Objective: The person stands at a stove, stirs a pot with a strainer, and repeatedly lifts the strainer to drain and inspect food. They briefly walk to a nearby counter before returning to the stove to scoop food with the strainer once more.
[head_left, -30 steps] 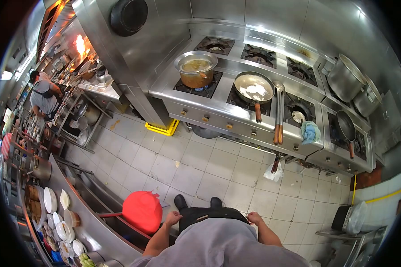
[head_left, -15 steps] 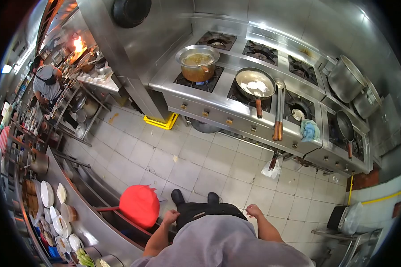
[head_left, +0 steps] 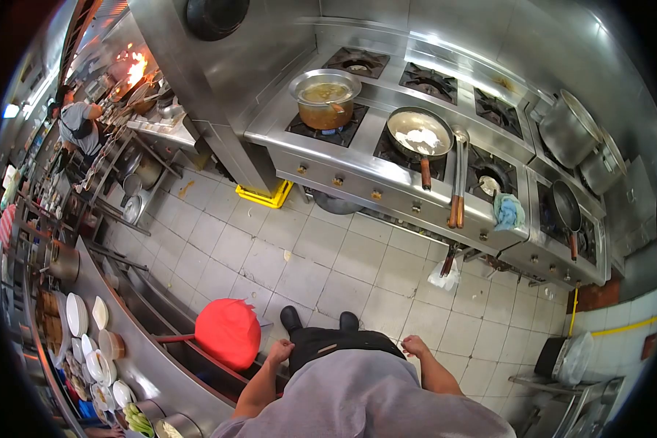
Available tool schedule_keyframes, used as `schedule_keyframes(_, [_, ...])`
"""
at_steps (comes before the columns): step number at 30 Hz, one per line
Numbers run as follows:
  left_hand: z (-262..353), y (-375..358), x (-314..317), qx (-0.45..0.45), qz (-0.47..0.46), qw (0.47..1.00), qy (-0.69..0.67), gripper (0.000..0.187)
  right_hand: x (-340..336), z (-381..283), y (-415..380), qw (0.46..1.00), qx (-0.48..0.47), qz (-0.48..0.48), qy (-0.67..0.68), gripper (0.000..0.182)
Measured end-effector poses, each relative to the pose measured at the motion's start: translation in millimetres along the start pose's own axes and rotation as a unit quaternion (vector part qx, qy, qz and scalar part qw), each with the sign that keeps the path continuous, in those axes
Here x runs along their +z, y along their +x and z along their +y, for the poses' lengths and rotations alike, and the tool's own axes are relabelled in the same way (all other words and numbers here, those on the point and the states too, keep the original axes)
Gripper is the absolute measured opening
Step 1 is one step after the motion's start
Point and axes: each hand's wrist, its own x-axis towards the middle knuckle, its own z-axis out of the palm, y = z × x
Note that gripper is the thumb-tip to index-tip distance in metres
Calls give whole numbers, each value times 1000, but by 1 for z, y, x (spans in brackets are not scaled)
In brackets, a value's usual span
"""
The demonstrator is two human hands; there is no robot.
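My left hand [head_left: 280,352] hangs beside my hip, its fingers loosely curled, with nothing visible in it. It is nearest to a red rounded object [head_left: 228,333], perhaps a stool or lid. On my other side, my right hand [head_left: 415,346] is also loosely closed, apart from any object. Ahead on the stove [head_left: 343,164], a frying pan [head_left: 418,133] holds white stuff in pale liquid. To its left a pot [head_left: 324,102] of yellowish liquid sits over a blue flame. Two long wooden-handled utensils [head_left: 458,179] lie right of the pan.
A blue cloth [head_left: 509,212] rests on the stove's front edge. An empty-looking dark pan [head_left: 564,208] and large pots [head_left: 571,130] stand at the right. White dishes [head_left: 101,369] line the counter at left. Farther back, a co-worker [head_left: 80,125] stands near a flaming wok.
The flame at the far left has changed shape, and the co-worker has shifted with an arm raised. A hand or arm now shows at the lower left edge. My hands stay nearly still.
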Motion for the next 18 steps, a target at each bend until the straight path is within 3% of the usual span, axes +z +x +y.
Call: schedule_keyframes(18, [12,-4,-15,11,-13,1000,0,32,-5,-11,0,1000,5,3,-2,30])
